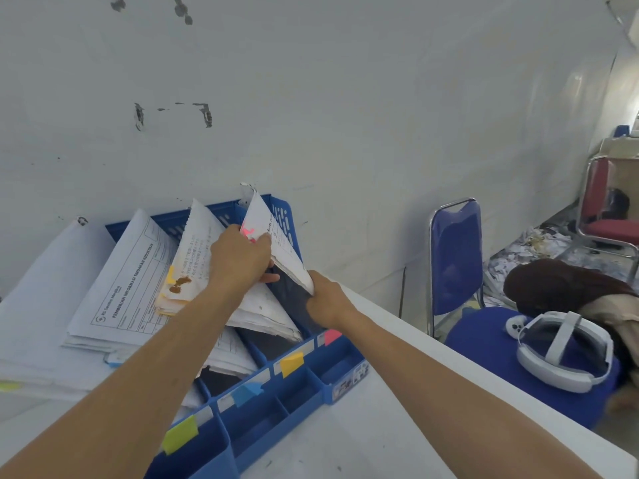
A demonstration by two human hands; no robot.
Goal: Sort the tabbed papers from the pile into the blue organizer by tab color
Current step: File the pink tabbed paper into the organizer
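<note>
Along the left edge of the white table (345,444): a loose pile of white printed papers (41,305), with a lime-green tab (8,386) sticking out of its near side.

Just right of the pile, backed against the wall at the table's far edge: a blue plastic slotted organizer (342,357). On its front dividers, left to right: a yellow-green label (180,433), a blue label (246,394), a yellow label (292,364) and a pink label (332,336).

Leaning back in the left-hand slots: a stack of white printed forms (128,278). Beside it, a bundle of white sheets with a yellow tab and a brown stain (193,271).

Left hand (240,257) reaching over those bundles, fingers curled round the upper part of a thin sheaf of white papers with a pink tab (276,236). Pink tab showing just at the knuckles. Sheaf upright and tilted back in the rightmost slot, in line with the pink label. Lower edge hidden, so seated on the slot floor or not: cannot tell.

Right hand (326,299) at the sheaf's lower near corner, thumb and fingers closed on it in a pinch.

Past the table's right edge, on the floor:
- a blue padded chair with a chrome frame (456,257)
- a large blue rounded object (484,344) carrying a white headset (563,354)
- a person in a dark head covering (560,285) low behind it
- a red padded chair (608,209) farther back, torn paper scraps (539,240) around its legs
</note>
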